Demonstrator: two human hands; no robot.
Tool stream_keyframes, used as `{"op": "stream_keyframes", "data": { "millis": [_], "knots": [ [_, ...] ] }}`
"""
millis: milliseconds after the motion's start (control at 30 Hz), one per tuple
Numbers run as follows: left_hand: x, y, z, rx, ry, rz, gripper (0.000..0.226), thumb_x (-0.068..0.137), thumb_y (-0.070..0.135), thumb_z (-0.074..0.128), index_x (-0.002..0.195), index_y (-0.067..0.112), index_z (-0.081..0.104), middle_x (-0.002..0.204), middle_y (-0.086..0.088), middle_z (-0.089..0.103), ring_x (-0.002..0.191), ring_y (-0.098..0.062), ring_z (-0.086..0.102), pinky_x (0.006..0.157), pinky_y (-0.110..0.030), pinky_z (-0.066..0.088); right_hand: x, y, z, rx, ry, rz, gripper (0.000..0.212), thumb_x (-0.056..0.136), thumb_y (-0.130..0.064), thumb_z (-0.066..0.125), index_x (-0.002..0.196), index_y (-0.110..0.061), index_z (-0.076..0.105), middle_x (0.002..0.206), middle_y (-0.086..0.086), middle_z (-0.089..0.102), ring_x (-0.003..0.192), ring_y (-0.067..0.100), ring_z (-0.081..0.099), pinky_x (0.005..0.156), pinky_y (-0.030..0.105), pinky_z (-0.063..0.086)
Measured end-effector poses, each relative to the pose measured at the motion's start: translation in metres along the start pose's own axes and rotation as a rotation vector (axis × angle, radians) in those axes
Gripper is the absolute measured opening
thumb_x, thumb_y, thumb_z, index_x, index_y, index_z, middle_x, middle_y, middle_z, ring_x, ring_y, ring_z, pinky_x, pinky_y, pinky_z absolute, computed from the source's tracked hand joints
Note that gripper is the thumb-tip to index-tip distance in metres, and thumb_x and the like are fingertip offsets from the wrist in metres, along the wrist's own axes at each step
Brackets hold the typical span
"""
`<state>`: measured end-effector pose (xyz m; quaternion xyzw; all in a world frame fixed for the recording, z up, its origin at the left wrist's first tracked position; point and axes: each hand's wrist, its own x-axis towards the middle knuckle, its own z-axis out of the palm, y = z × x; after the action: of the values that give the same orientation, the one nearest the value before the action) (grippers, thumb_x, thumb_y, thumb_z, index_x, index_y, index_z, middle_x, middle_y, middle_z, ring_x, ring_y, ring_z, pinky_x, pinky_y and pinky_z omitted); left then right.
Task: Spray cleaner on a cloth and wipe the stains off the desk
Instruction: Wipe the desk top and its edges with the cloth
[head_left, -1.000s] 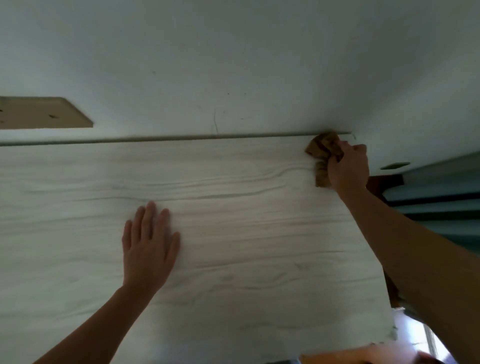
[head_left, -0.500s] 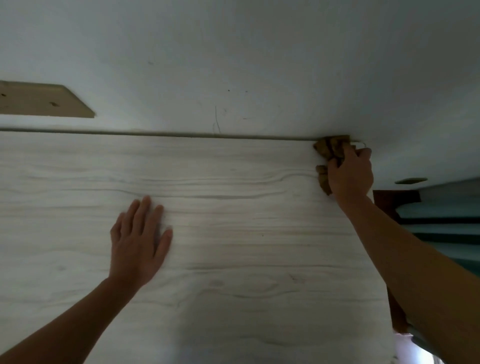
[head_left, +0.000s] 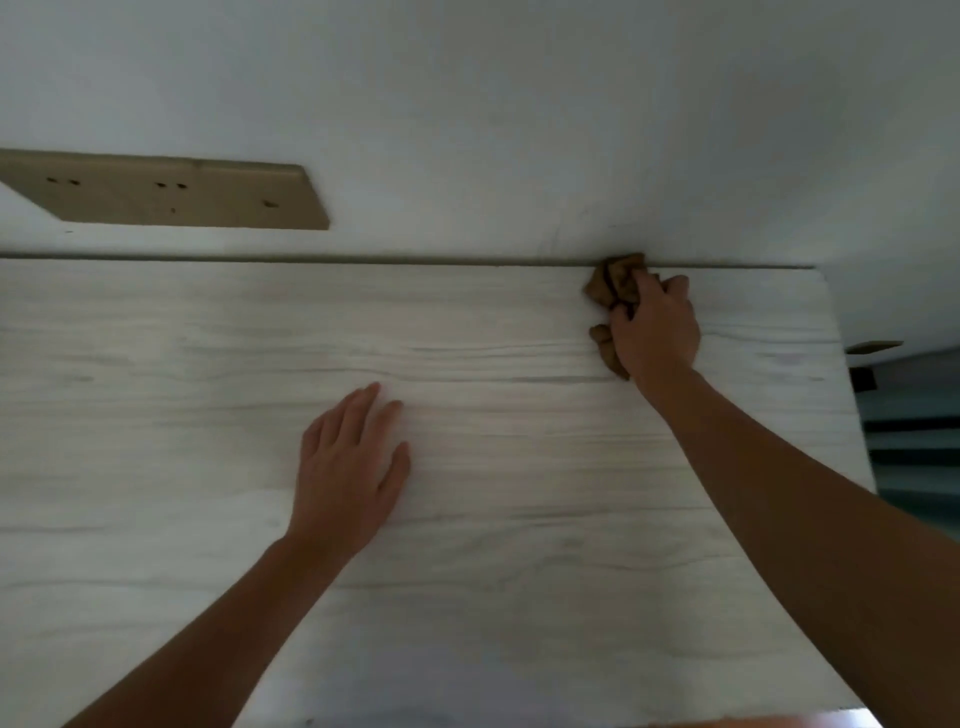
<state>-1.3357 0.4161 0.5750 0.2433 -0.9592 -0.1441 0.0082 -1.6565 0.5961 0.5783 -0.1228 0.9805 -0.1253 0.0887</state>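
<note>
The desk (head_left: 182, 364) has a pale wood-grain top that fills most of the view and meets a white wall at the back. A crumpled brown cloth (head_left: 613, 286) lies on the desk at its back edge, right of centre. My right hand (head_left: 654, 327) grips the cloth and presses it onto the desk close to the wall. My left hand (head_left: 348, 467) lies flat on the middle of the desk with its fingers straight. No spray bottle is in view.
A tan wooden board (head_left: 171, 195) with small holes is fixed to the wall at the upper left. The desk's right edge (head_left: 852, 415) drops off beside dark teal slats (head_left: 924, 441).
My right hand has slid the cloth leftward along the back edge, away from the desk's right corner. My left hand has stayed flat on the desk.
</note>
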Motion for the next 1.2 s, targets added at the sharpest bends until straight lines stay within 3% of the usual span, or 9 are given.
{"op": "stream_keyframes", "data": {
  "millis": [367, 633, 1000, 1200],
  "knots": [
    [-0.078, -0.247, -0.055, 0.084, 0.056, -0.172, 0.050, 0.095, 0.039, 0.044, 0.135, 0.012, 0.058, 0.152, -0.015, 0.049, 0.136, -0.039, 0.050, 0.103, -0.051, 0.042, -0.072, -0.196, 0.067, -0.015, -0.041, -0.128, 0.051, 0.094, -0.030, 0.055, 0.144, -0.024, 0.046, 0.141, 0.012, 0.039, 0.121, 0.034, 0.048, 0.090, 0.044, 0.047],
    [-0.122, -0.364, -0.082, 0.091, 0.121, -0.232, 0.051, 0.094, 0.036, 0.050, 0.138, 0.011, 0.057, 0.153, -0.015, 0.048, 0.139, -0.037, 0.048, 0.105, -0.051, 0.042, -0.118, -0.320, 0.112, -0.060, -0.086, -0.339, 0.054, 0.095, -0.032, 0.054, 0.147, -0.025, 0.043, 0.143, 0.012, 0.038, 0.121, 0.034, 0.050, 0.091, 0.042, 0.048],
    [-0.145, -0.407, -0.079, 0.034, 0.146, -0.295, 0.057, 0.098, 0.039, 0.045, 0.148, 0.013, 0.050, 0.161, -0.014, 0.038, 0.151, -0.032, 0.032, 0.119, -0.054, 0.031, -0.162, -0.462, 0.165, -0.067, -0.152, -0.596, 0.051, 0.095, -0.031, 0.054, 0.145, -0.023, 0.046, 0.141, 0.012, 0.039, 0.118, 0.033, 0.050, 0.088, 0.041, 0.049],
    [-0.146, -0.411, -0.076, 0.029, 0.176, -0.284, 0.055, 0.099, 0.039, 0.048, 0.149, 0.015, 0.050, 0.162, -0.012, 0.038, 0.153, -0.029, 0.031, 0.120, -0.053, 0.030, -0.162, -0.482, 0.170, -0.065, -0.181, -0.643, 0.051, 0.095, -0.031, 0.055, 0.144, -0.026, 0.046, 0.137, 0.010, 0.041, 0.107, 0.033, 0.057, 0.083, 0.041, 0.052]
  ]
}}
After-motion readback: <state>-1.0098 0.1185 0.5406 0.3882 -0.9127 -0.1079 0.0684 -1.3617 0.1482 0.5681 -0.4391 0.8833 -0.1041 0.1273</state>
